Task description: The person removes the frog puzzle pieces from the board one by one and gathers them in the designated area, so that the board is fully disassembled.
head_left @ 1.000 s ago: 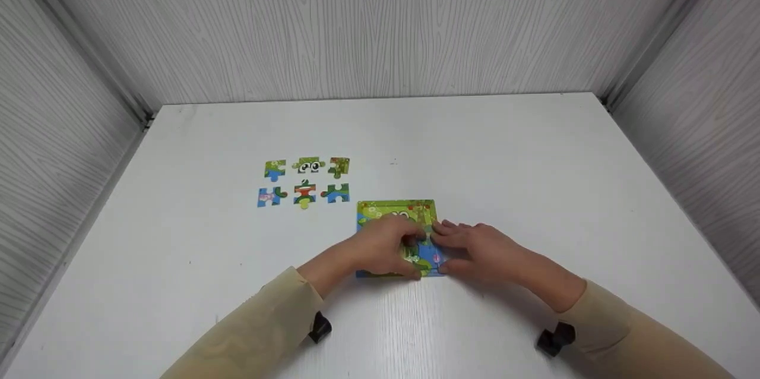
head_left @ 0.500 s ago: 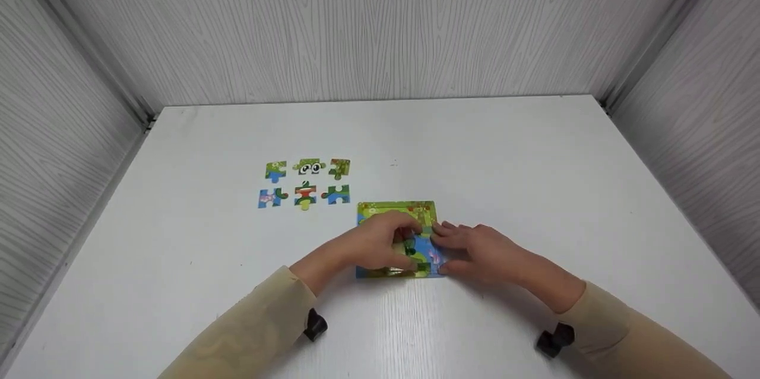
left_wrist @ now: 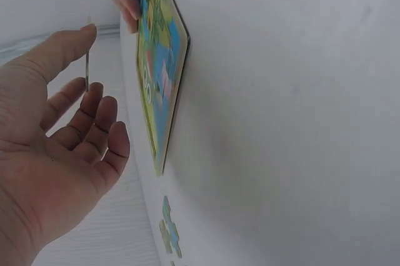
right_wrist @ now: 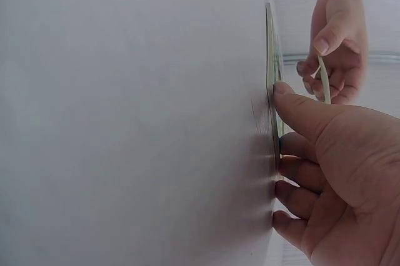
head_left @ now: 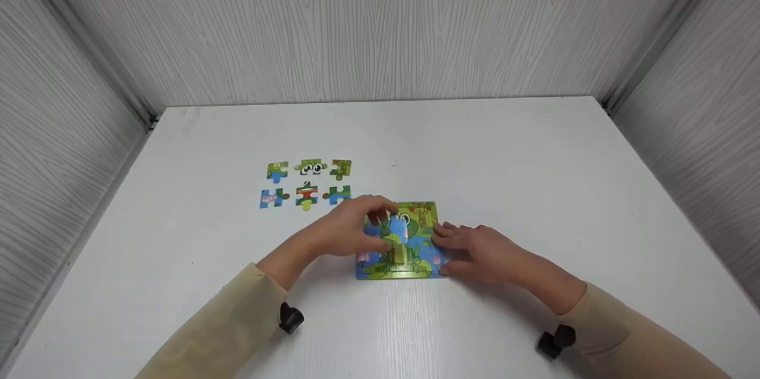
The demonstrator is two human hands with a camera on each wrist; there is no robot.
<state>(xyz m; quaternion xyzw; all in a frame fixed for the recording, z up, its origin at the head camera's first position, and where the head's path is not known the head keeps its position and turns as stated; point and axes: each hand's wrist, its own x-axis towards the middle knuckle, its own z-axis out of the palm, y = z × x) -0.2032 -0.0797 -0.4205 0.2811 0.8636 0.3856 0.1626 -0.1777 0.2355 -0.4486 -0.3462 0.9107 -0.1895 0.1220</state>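
Note:
Over the left half of a frog-picture puzzle board [head_left: 424, 212], my left hand [head_left: 350, 227] pinches a puzzle piece [left_wrist: 87, 69] between thumb and fingertips. The piece is raised off the board and shows edge-on in both wrist views. In the right wrist view, the piece [right_wrist: 324, 82] stands apart from the board's surface. My right hand [head_left: 484, 251] rests at the board's right edge, its thumb near the front corner and its fingertips farther back along the side. Part of the board's upper left lies hidden under my left hand.
Several loose puzzle pieces lie in two rows to the left and behind the board, among them one with frog eyes [head_left: 312, 167] and one with a red mouth [head_left: 307, 195]. A white table [head_left: 504, 153] carries everything, with pale wood-grain walls [head_left: 380, 22] around it.
My left hand has moved left and back from the board's right part, lifting a puzzle piece with it. My right hand has stayed at the board's edge.

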